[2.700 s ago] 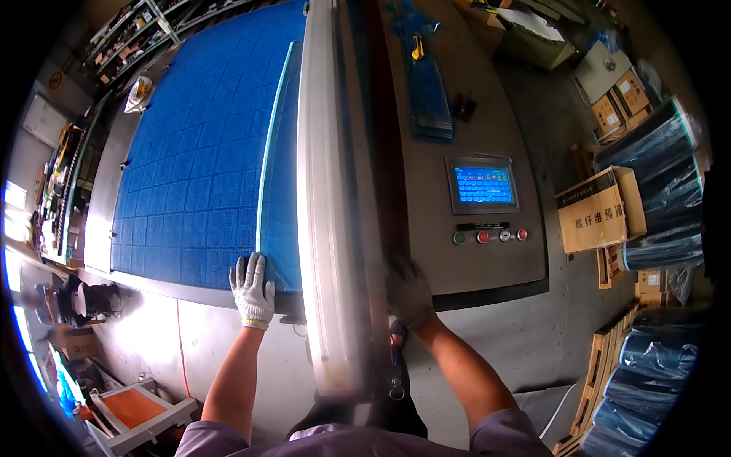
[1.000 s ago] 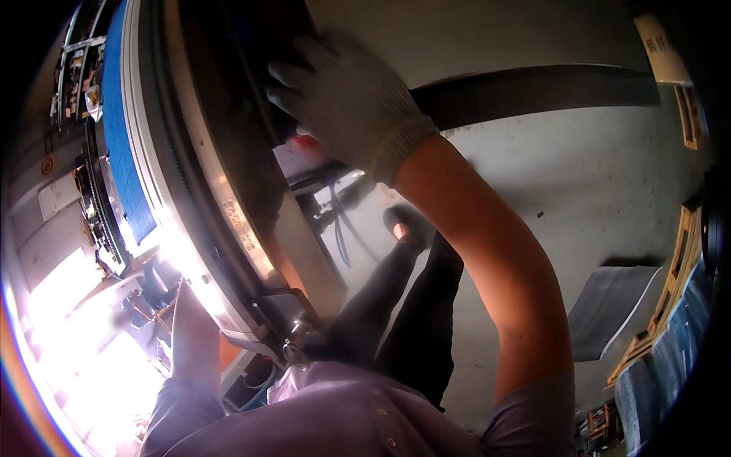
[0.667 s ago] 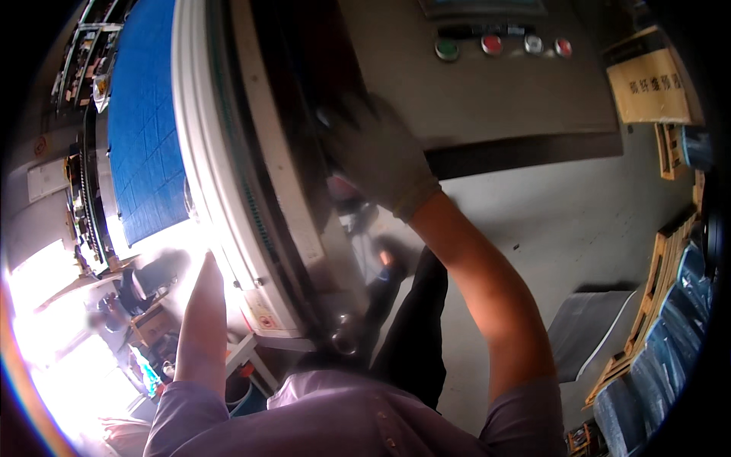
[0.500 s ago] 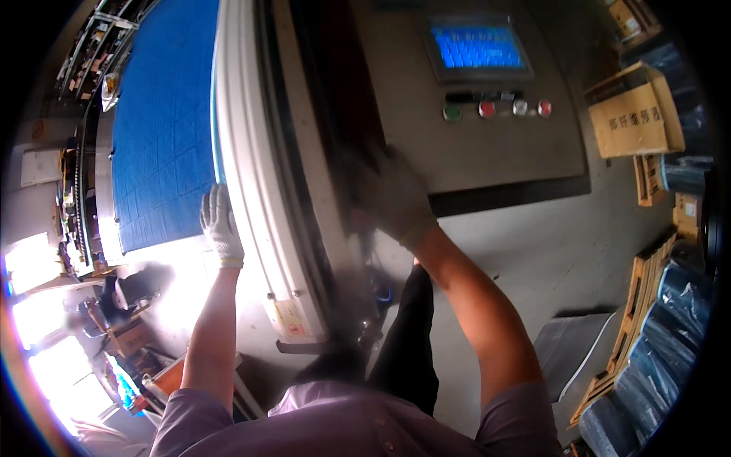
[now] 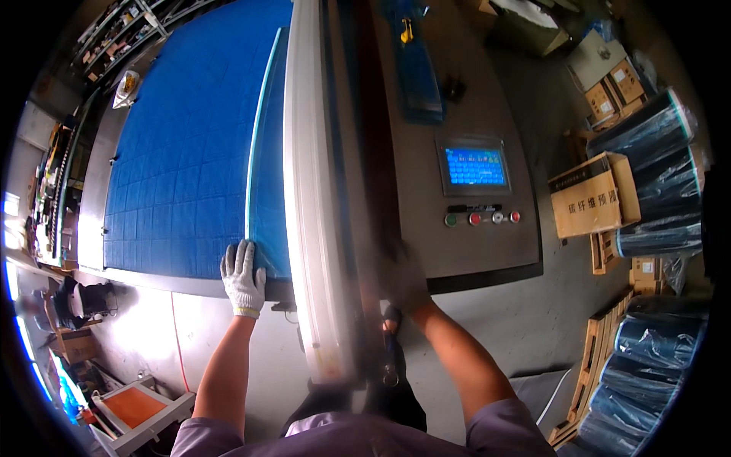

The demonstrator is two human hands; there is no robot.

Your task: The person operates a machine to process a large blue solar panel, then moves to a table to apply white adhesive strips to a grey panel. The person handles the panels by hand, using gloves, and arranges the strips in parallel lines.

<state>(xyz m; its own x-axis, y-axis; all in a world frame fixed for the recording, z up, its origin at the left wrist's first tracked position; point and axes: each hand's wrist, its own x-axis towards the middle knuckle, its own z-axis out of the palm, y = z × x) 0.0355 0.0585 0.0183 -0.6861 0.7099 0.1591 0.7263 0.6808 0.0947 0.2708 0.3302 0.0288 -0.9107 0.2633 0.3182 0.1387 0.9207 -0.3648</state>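
My left hand, in a white knitted glove, lies with fingers spread on the front edge of a blue sheet. Its fingertips touch the lower end of a pale strip that runs away along the sheet. To its right, a long white beam crosses the machine from front to back. My right hand, also gloved, is at the dark right side of this beam, beside the brown-grey machine top. Motion blur and shadow hide its fingers, so its grip is unclear.
A control panel with a lit blue screen and several round buttons is on the right. Beyond it are a cardboard box, plastic-wrapped dark rolls and wooden pallets. An orange-topped frame stands at lower left.
The view has shifted, showing more of the machine's far side. A wider band of blue sheet shows between my left hand and the beam. My left thumb is now spread from the fingers.
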